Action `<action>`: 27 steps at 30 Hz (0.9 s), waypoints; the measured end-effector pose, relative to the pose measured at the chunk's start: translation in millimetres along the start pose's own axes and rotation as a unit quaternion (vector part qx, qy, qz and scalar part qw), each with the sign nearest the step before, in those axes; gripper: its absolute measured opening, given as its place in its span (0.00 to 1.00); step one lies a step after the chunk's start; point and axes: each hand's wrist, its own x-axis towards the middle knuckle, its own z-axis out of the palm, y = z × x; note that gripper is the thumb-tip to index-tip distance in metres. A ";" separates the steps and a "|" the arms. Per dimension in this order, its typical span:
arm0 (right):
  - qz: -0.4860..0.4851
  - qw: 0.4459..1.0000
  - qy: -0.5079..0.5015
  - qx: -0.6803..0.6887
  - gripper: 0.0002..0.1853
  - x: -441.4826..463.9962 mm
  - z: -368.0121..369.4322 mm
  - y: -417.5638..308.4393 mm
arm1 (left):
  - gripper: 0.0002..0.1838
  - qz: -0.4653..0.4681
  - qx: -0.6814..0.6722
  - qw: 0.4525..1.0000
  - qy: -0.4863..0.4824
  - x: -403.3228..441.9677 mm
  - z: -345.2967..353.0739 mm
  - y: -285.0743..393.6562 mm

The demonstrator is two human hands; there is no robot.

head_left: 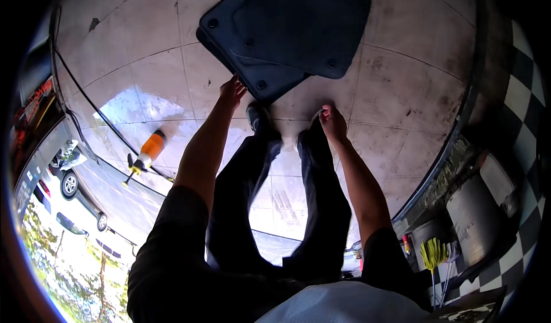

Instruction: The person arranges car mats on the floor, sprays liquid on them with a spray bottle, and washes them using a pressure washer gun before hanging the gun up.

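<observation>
Beside the near left edge of a loose stack of dark blue-black, round-cornered mats point(307, 22), the person's left hand point(232, 92) reaches down with its fingers extended. The fingertips meet the rim or sit just beside it; whether they pinch it, I cannot tell. The right hand point(333, 123) hangs at about knee width from it, fingers loosely curled toward the thumb; nothing shows in it, though I cannot tell whether the tips meet.

Just beyond the left hand, the mats lie flat on the floor, fanned rather than squared, so several corners stick out; that offset probably makes each edge easier to catch singly. Their faces look matt and textile-like, with round black eyelets point(262, 85) near the corners, perhaps for fixing pegs.

Between the hands and nearer the body, dark trousers point(241, 176) straddle pale tiles; the parted legs likely steady a deep bend and leave both arms room to hang outside the knees. A dark, round-toed shoe point(258, 116) is below the left hand, close to the mats.

Farther out on the left hand's side, a smooth orange-and-white sprayer bottle with yellow parts point(150, 148) is on the smudged, pale floor tiles point(402, 88), near a thin black hose point(94, 105). Well outward of the right hand is a shaggy yellow-green mop head point(433, 253).
</observation>
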 end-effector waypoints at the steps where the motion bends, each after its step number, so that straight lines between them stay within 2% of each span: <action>1: -0.040 0.999 -0.006 -0.021 0.15 30.3 0.6 2.8 | 0.25 -0.006 -0.017 1.000 -0.004 29.9 20.7 -5.0; 3: -0.091 0.994 -0.020 -0.061 0.17 72.5 32.6 -0.8 | 0.24 0.014 -0.128 0.992 0.005 102.6 26.2 -19.9; 5: -0.128 0.985 -0.019 -0.118 0.18 114.0 49.9 -9.1 | 0.30 0.116 -0.036 0.993 0.007 157.5 50.3 -38.1; 7: -0.206 0.969 0.047 -0.126 0.23 148.4 80.3 -21.0 | 0.37 0.123 0.024 0.986 0.109 169.3 69.4 -50.4; 9: -0.256 0.951 0.054 -0.165 0.28 180.0 87.3 -53.9 | 0.44 0.034 0.052 0.954 0.294 115.7 116.9 -10.4; 10: -0.281 0.940 0.059 -0.183 0.30 192.2 89.5 -65.3 | 0.51 -0.001 0.107 0.929 0.355 101.3 126.2 3.5; 13: -0.331 0.906 0.007 -0.263 0.36 224.7 109.7 -53.1 | 0.50 -0.019 0.035 0.930 0.364 85.9 128.5 1.3; 14: -0.351 0.893 -0.008 -0.280 0.31 227.9 110.6 -48.6 | 0.48 -0.005 0.013 0.936 0.351 82.3 129.2 -3.2; 17: -0.401 0.859 -0.035 -0.318 0.24 226.9 110.1 -25.7 | 0.46 0.044 -0.193 0.952 0.232 97.7 118.4 -30.7; 18: -0.445 0.831 0.029 -0.333 0.16 227.5 100.4 -21.2 | 0.43 0.048 -0.295 0.944 0.142 92.9 121.3 -36.8; 20: -0.400 0.870 -0.053 -0.284 0.13 223.3 75.3 -20.5 | 0.38 0.084 -0.191 0.978 0.022 88.9 114.3 -36.3; 22: -0.342 0.906 -0.098 -0.230 0.07 218.7 47.6 -29.1 | 0.34 0.100 -0.162 0.981 -0.044 79.7 119.4 -40.6; 24: -0.340 0.922 -0.074 -0.167 0.05 213.3 9.7 -51.6 | 0.29 0.103 -0.211 0.971 -0.049 16.0 141.3 -0.6; 27: -0.345 0.930 0.026 -0.124 0.06 192.7 -70.1 -86.7 | 0.25 0.187 -0.144 0.956 -0.177 -36.8 151.1 24.2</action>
